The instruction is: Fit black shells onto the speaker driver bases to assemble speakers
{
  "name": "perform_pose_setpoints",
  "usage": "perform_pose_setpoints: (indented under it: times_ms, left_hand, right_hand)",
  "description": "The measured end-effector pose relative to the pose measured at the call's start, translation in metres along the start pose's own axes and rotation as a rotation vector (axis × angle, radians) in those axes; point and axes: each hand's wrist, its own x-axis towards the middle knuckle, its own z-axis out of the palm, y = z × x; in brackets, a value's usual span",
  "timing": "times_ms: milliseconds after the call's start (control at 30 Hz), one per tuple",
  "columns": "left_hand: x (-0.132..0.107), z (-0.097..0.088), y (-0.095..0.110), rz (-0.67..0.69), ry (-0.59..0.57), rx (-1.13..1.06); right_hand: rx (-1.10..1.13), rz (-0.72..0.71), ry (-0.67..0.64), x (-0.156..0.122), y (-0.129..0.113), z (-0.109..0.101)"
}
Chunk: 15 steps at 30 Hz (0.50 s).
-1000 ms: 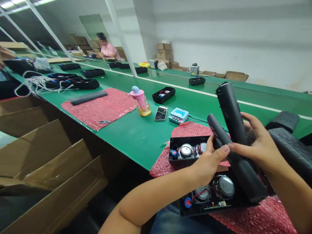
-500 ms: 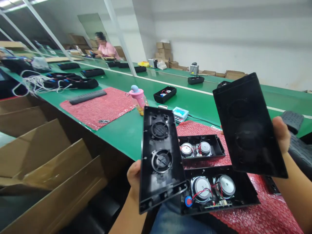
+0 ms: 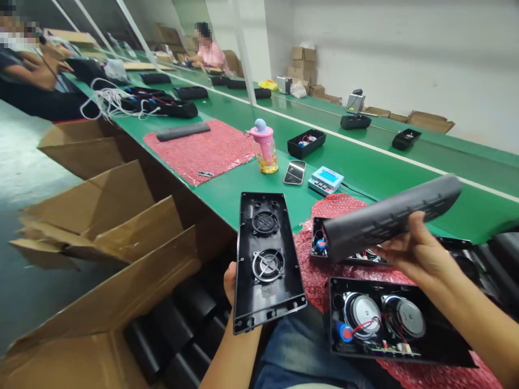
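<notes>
My left hand (image 3: 230, 283) is closed on the edge of a black speaker cover (image 3: 248, 294), held upright with its inner side and two round grilles facing me. In my right hand (image 3: 417, 243), a second black speaker cover (image 3: 389, 213) lies slanted, its curved outer side showing and its inside hidden. Below it an open speaker housing (image 3: 444, 329) with two drivers, red wires, a blue part and a small circuit board sits at the table's near edge. Another open housing (image 3: 316, 229) stands behind, partly covered by the right-hand cover.
Red bubble wrap (image 3: 336, 202) underlies the housings. A blue tester (image 3: 326, 180), a phone (image 3: 295, 172) and a pink-lidded bottle (image 3: 265, 148) stand on the green table (image 3: 223, 197). A cardboard box (image 3: 154, 286) with black parts is at lower left. Two people sit farther off.
My right hand has tipped its cover from upright to slanted, now with the outer side in view. The left cover stays upright. The view has swung left, bringing another person into sight.
</notes>
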Motion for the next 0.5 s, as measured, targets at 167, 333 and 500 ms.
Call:
perform_pose_setpoints:
  times_ms: [167,333,500]
  left_hand:
    - [0.0,-0.029,-0.004,-0.045,0.032,-0.05]
    - [-0.001,-0.02,0.001,-0.005,-0.069,-0.06]
    - [-0.003,-0.014,0.005,0.017,-0.158,-0.067]
  right_hand:
    - [0.209,0.232,0.234,-0.009,0.035,0.007]
    - [0.06,0.468,0.002,-0.026,0.025,-0.011]
    - [-0.736,0.24,-0.484,-0.027,-0.004,-0.024]
